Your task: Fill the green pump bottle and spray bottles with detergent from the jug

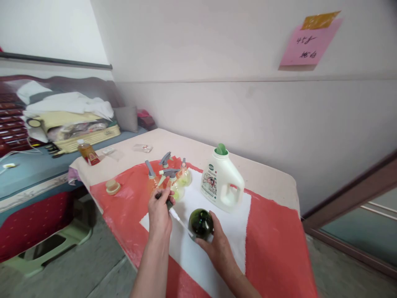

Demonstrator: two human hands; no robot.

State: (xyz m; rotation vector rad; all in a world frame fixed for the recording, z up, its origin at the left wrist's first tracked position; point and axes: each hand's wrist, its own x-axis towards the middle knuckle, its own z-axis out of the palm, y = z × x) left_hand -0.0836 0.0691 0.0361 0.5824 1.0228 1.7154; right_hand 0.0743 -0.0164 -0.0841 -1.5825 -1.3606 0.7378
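Observation:
My left hand is closed around a dark spray head. From its white collar a thin pale tube slants down to the right, its tip near the lower left side of a round dark green bottle. My right hand grips that bottle from the right, thumb below and fingers on its far side. Just behind it stands a large white jug with a green piece in its mouth. Beyond my left hand are several clear round spray bottles with grey trigger heads, partly hidden by the hand.
A white sheet lies over a red cover on the table. Toward the left are a beige round lid, an amber drink bottle and a small clear packet. A red-topped stool stands beside the table.

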